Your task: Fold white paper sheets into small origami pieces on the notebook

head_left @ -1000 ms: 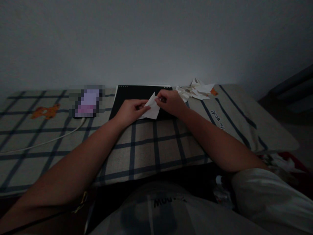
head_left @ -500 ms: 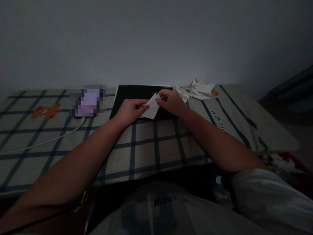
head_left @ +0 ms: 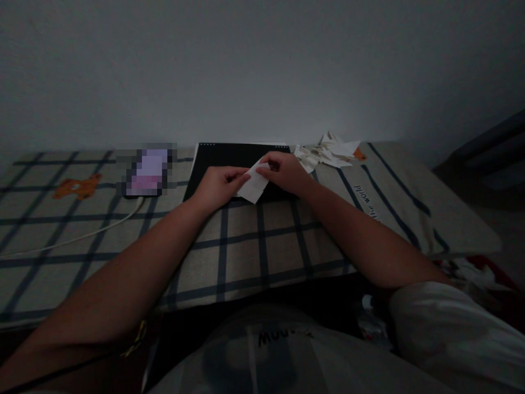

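Between my two hands is a small piece of white paper, held above the near part of a black spiral-hole notebook cover. My left hand pinches the paper's left side between thumb and fingers. On the upper right side, my right hand grips it with the thumb on the near face and the fingers curled behind. The paper looks folded or creased; its lower corner hangs free toward me. The fingertips behind it are partly hidden.
Crumpled and torn white paper scraps lie right of the notebook. A phone with a white cable lies to the left, beside an orange cut-out shape. A checked cloth covers the table. A wall stands behind.
My right hand has shifted slightly left and down along the paper, its thumb now lying over the paper's upper part. The paper's lower corner sits a little lower. My left hand is nearly still.
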Motion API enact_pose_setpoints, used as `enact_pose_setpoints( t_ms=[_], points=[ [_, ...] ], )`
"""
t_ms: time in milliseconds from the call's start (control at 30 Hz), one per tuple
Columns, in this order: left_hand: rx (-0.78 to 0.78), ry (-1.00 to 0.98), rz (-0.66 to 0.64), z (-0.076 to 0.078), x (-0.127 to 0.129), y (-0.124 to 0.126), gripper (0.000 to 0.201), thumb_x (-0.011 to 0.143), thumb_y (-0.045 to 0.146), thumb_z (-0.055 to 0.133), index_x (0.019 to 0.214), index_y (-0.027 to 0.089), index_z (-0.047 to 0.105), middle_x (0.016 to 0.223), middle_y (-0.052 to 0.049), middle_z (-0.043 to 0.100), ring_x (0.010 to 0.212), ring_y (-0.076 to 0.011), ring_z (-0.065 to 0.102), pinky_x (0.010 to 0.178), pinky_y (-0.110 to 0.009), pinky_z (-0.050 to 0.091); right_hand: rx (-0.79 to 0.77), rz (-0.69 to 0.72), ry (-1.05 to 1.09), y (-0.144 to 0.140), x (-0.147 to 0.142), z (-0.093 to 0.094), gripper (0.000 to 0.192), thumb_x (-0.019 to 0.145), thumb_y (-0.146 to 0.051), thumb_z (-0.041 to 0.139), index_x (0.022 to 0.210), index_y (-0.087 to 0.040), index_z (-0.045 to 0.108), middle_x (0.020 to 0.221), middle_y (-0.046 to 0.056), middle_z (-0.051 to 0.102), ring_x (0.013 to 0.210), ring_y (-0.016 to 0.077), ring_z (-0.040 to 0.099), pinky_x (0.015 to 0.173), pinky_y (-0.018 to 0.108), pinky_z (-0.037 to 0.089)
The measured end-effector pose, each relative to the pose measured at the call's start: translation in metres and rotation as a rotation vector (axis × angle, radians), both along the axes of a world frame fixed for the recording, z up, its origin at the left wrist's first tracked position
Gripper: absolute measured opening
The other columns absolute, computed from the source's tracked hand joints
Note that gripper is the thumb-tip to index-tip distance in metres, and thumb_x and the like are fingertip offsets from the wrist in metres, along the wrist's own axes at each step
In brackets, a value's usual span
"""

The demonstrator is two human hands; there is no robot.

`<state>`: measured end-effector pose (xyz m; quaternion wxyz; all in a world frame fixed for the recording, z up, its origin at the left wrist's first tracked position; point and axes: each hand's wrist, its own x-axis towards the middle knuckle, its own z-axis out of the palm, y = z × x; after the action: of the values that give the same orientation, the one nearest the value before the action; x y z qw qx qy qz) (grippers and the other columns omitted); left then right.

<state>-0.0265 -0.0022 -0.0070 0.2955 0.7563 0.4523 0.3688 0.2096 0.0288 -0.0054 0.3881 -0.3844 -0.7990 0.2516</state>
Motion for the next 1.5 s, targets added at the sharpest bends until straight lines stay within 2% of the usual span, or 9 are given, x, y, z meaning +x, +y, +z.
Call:
enact_pose_setpoints(
  t_ms=[167,433,633,800,1167,1367,1500],
  points=[
    [-0.045,-0.015,0.066,0.000,-0.001,0.002,0.049,0.089,0.053,0.078,0.122,0.018,0.087,0.099,-0.008,0.086,0.086,-0.0231,0.075,0.075,-0.030,0.055,-0.007,-0.051,0.013,0.003,0.000,-0.001,0.018,0.088,-0.036,0.071,0.092,-0.018,0.072,0.083,0.003,0.071,0.074,0.0174,0.058,0.072,0.032,0.047],
    [-0.148,-0.057,0.098,0.003,0.000,0.004,0.035,0.083,0.043,0.081,0.105,0.017,0.089,0.090,-0.007,0.084,0.079,-0.0208,0.073,0.071,-0.028,0.053,-0.026,-0.090,0.065,0.004,-0.001,-0.002,0.016,0.085,-0.034,0.071,0.090,-0.019,0.071,0.084,0.002,0.072,0.077,0.0186,0.062,0.074,0.033,0.051],
    [-0.165,-0.077,0.100,0.006,0.002,0.002,0.035,0.081,0.043,0.081,0.102,0.015,0.087,0.087,-0.007,0.081,0.076,-0.0183,0.069,0.069,-0.028,0.051,-0.053,-0.077,0.131,0.003,-0.004,-0.003,0.015,0.083,-0.032,0.072,0.091,-0.022,0.066,0.085,0.001,0.071,0.080,0.0190,0.065,0.074,0.033,0.052],
    [-0.167,-0.093,0.109,0.007,0.004,-0.001,0.041,0.080,0.050,0.083,0.100,0.015,0.085,0.086,-0.007,0.080,0.075,-0.0181,0.067,0.067,-0.028,0.048,-0.012,-0.060,0.116,-0.001,-0.004,0.000,0.017,0.083,-0.030,0.073,0.093,-0.022,0.062,0.080,-0.002,0.064,0.074,0.0160,0.058,0.073,0.032,0.048],
    [-0.149,-0.063,0.156,0.010,0.005,-0.004,0.031,0.079,0.044,0.081,0.090,0.015,0.082,0.077,-0.005,0.074,0.067,-0.0165,0.060,0.063,-0.029,0.045,-0.039,-0.049,0.114,-0.009,-0.010,0.005,0.019,0.082,-0.030,0.073,0.090,-0.024,0.057,0.083,-0.002,0.063,0.078,0.0168,0.057,0.073,0.031,0.047],
    [-0.148,-0.045,0.116,0.009,0.006,-0.004,0.035,0.082,0.048,0.080,0.095,0.016,0.084,0.076,-0.004,0.074,0.065,-0.0149,0.057,0.060,-0.027,0.041,0.004,-0.025,0.058,-0.015,-0.012,0.009,0.018,0.084,-0.028,0.072,0.091,-0.025,0.056,0.080,-0.003,0.058,0.077,0.0163,0.053,0.072,0.031,0.043],
    [-0.134,-0.034,0.099,0.010,0.005,-0.004,0.036,0.083,0.050,0.080,0.095,0.017,0.084,0.074,-0.003,0.072,0.062,-0.0139,0.055,0.059,-0.027,0.040,-0.008,-0.009,0.095,-0.015,-0.012,0.009,0.022,0.083,-0.027,0.072,0.092,-0.025,0.053,0.078,-0.005,0.054,0.074,0.0151,0.050,0.071,0.030,0.041]
  ],
)
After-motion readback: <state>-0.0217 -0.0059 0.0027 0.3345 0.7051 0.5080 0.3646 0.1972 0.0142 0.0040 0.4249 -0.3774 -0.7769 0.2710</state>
